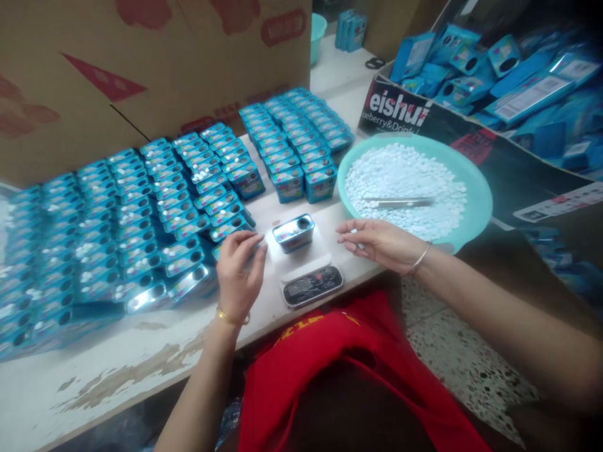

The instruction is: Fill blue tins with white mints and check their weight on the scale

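Note:
A blue tin [294, 233] with a dark round hole in its top sits on the white plate of a small scale [313, 285]. My left hand [241, 270] is just left of the tin, not touching it, with fingers curled and the thumb near the index finger; whether anything is between them is too small to tell. On the other side, my right hand [377, 243] has small white tablets at its fingertips, apart from the tin. Right behind that hand stands a mint-green bowl [480, 182] of white tablets, with a metal strip lying on them.
Rows of blue tins [136, 220] cover the table's left side, many with white tablets on top. More tins [292, 138] stand behind the scale. A large cardboard box [188, 63] rises at the back. An open carton [400, 103] of blue tins is at the right.

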Available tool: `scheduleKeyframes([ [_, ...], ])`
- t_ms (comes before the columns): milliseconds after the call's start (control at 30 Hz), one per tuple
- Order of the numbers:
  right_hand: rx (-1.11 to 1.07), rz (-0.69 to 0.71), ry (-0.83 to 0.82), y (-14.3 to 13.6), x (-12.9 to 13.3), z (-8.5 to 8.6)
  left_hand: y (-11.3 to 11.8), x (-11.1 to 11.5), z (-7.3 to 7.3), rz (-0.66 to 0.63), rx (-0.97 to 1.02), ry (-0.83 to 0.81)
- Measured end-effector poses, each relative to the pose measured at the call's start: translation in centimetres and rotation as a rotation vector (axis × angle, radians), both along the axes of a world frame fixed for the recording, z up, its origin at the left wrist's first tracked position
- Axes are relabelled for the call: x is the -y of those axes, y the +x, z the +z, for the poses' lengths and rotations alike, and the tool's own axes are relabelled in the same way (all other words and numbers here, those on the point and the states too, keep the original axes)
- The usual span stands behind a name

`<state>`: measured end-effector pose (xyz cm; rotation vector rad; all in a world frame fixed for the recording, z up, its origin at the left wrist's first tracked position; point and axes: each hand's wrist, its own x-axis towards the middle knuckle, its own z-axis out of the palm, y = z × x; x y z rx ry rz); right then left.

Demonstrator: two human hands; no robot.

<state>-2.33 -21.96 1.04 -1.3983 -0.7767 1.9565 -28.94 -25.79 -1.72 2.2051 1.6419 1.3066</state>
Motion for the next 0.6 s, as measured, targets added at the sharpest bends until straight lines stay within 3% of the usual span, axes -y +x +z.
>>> scheduleKeyframes([
  [133,-0.036,0.032,0.062,-0.5,-0.5,0.0,0.4,-0.1,-0.3,-0.026,-0.054,0.030],
  [333,-0.076,0.051,0.214,-2.5,-1.9,0.6,1.5,-0.1,-0.7,-0.020,-0.298,0.048],
  [600,0.059,0.099,0.315,-6.1,-4.3,2.2,3.1,-1.2,-0.8,-0.002,-0.268,0.020],
])
